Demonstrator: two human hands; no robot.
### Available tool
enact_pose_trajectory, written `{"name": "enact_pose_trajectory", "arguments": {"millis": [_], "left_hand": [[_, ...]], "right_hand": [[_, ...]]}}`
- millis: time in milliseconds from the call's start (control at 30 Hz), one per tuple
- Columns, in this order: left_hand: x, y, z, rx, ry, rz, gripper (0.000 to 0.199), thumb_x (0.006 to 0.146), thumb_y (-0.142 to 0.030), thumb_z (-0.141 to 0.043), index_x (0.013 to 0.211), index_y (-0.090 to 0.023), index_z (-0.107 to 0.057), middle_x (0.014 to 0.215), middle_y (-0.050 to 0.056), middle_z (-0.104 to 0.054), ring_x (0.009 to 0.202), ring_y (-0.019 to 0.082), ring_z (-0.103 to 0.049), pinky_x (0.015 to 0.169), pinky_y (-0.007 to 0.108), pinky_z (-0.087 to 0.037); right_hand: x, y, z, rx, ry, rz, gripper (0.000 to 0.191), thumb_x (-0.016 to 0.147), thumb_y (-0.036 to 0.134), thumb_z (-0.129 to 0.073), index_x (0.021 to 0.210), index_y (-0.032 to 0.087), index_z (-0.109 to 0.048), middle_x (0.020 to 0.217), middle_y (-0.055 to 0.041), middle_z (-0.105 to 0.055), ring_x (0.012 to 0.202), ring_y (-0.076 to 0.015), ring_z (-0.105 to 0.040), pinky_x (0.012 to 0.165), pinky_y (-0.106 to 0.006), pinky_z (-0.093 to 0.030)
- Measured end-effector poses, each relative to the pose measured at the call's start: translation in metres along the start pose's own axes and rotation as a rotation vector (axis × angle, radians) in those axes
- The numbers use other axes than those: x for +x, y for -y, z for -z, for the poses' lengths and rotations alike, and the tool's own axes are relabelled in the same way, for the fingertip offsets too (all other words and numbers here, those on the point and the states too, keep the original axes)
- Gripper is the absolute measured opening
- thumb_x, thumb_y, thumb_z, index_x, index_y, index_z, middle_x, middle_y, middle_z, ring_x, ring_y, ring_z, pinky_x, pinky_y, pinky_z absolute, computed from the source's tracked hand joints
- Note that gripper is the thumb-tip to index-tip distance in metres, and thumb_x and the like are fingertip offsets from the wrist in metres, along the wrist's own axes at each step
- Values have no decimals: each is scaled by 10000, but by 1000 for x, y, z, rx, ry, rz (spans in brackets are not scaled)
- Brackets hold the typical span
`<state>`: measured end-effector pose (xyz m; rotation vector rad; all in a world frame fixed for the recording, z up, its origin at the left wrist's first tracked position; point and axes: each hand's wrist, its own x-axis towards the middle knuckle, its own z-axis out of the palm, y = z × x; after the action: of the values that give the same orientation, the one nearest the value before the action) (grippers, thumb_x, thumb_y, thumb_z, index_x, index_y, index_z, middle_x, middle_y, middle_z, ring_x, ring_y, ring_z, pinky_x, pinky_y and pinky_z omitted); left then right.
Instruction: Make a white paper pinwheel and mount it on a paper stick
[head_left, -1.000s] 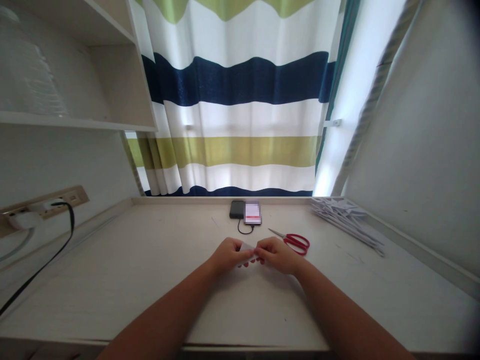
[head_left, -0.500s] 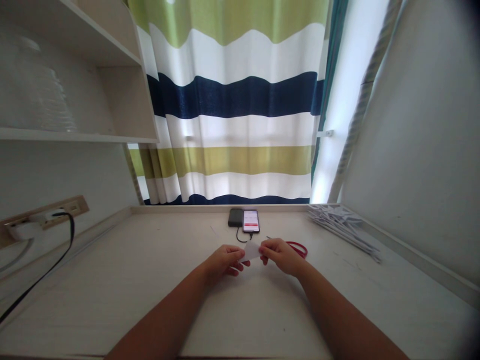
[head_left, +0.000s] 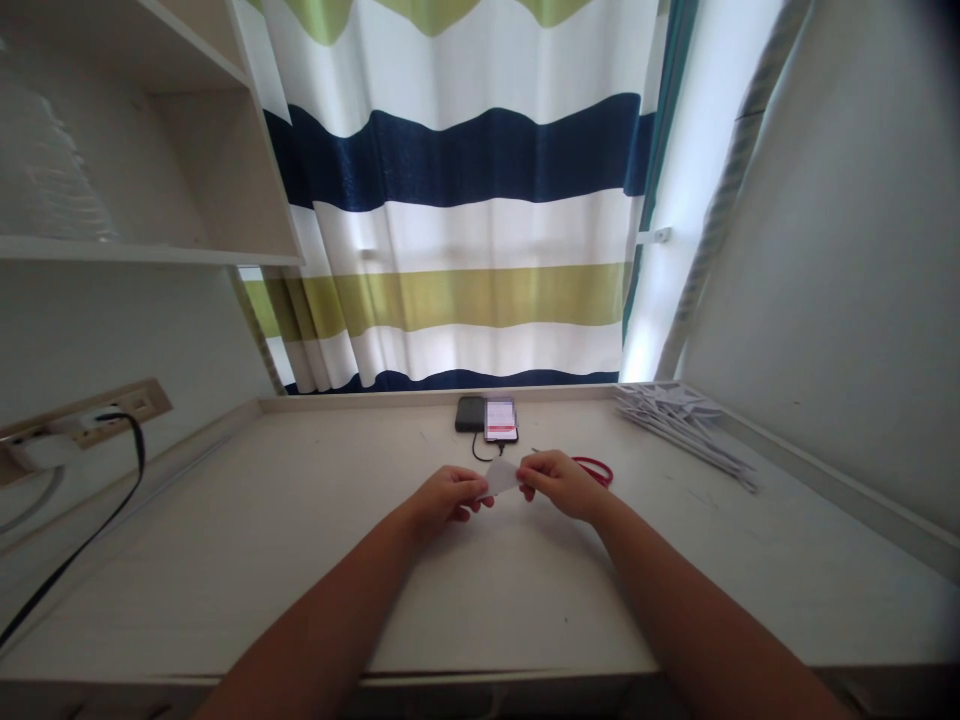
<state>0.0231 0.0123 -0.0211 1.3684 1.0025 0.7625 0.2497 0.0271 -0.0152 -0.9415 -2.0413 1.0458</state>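
A small piece of white paper [head_left: 502, 477] is stretched between my two hands, just above the desk. My left hand [head_left: 454, 494] pinches its left edge between thumb and fingers. On the opposite edge, my right hand [head_left: 553, 482] grips the paper in the same way. Red-handled scissors [head_left: 598, 470] lie on the desk beside my right hand, partly hidden behind it. Beyond the paper, a phone [head_left: 501, 420] with a lit screen rests against a dark power bank [head_left: 470, 414], and a short black cable joins them.
A pile of white paper strips [head_left: 679, 425] lies at the back right of the desk [head_left: 285, 560]. On the left, a power strip [head_left: 90, 420] with plugs and a trailing black cord is on the wall, below a shelf [head_left: 150, 252]. A striped curtain [head_left: 465, 240] hangs behind.
The view has tilted down a little, so everything sits higher and the desk's front edge shows more. Both hands keep their hold on the paper, with barely any shift.
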Motion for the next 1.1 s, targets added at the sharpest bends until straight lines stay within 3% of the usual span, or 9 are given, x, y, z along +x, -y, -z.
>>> {"name": "enact_pose_trajectory", "arguments": {"millis": [367,567,633,867,1100], "left_hand": [[2,-4,6,90,-36,-36,260,641,-381,-729,685,-134,-661,655,22,-611,585,95,-479,540,220,-337],[-1,-1,-4,78,43,-60,364,715,-473,-639,834,-131,-685,824,68,-658,650,119,-533,529,221,-342],[-1,0,-8,88,52,-70,347,698,-447,-666,834,-129,-688,781,52,-647,617,108,-507,525,224,-330],[3,0,-5,137,9,-93,282,631,-393,-723,635,-128,-628,519,-30,-504,477,73,-369,485,239,-252],[6,0,1,128,-63,-69,299,663,-425,-700,672,-134,-635,630,20,-594,535,85,-431,486,228,-267]], "right_hand": [[0,1,6,3,-24,4,342,851,434,-521,656,163,-599,647,-26,-606,612,-140,-532,616,-268,-417],[0,-1,-2,-18,16,-8,313,860,402,-516,691,158,-617,668,-31,-627,620,-143,-551,625,-269,-424],[0,-1,-4,-29,34,-10,313,865,399,-510,702,157,-624,672,-34,-636,612,-142,-552,623,-270,-426],[0,2,-4,-61,29,10,335,862,420,-512,693,158,-633,658,-34,-632,608,-141,-542,619,-266,-420],[0,0,4,-52,-65,17,343,849,435,-506,651,168,-591,639,-19,-604,613,-141,-532,615,-264,-403]]}}
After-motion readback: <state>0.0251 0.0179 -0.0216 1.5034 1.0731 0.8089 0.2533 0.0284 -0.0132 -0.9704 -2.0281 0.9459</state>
